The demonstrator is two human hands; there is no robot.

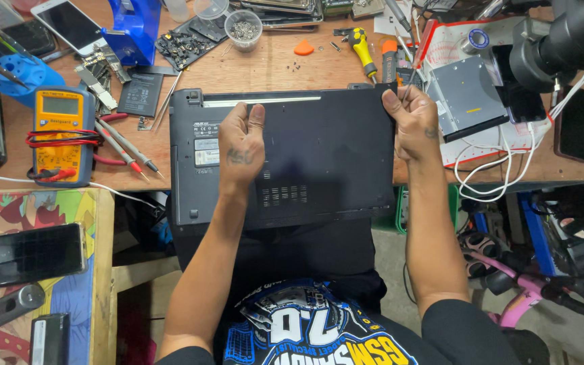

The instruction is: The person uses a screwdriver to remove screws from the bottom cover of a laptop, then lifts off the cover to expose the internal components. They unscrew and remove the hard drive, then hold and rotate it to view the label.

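Laptop (319, 155), black, upside down, base panel up, near edge hanging off the front of the wooden workbench (251, 71) and over the lap. Vent slots in the panel toward the near edge; pale stickers on the left part of the base.

Left hand (241, 142) lying on the base left of centre, fingers curled, fingertips up by the long slot along the far edge; nothing held in it, just pressed on the panel. Right hand (410, 122) clamped on the far right corner of the laptop, thumb on top, fingers wrapped round the side edge; a thin tool (407, 84) seemingly pinched between the fingers, kind not clear.

Left of the laptop: yellow multimeter (61, 132) with red and black leads wound round it, probes (126, 149) lying just beside it, points toward the near edge. Flat dark battery (140, 93) just beyond the probes.

Right of the laptop: silver optical drive (466, 94) resting on a white sheet, white cables (501, 169) looping off the bench edge, dark phone (576, 125) further right.

Further back: yellow-handled screwdriver (361, 49), orange pick (303, 47), clear round tub of screws (243, 28), tray of small dark parts (187, 44), blue stand (133, 27), white phone (72, 26) at the far left.
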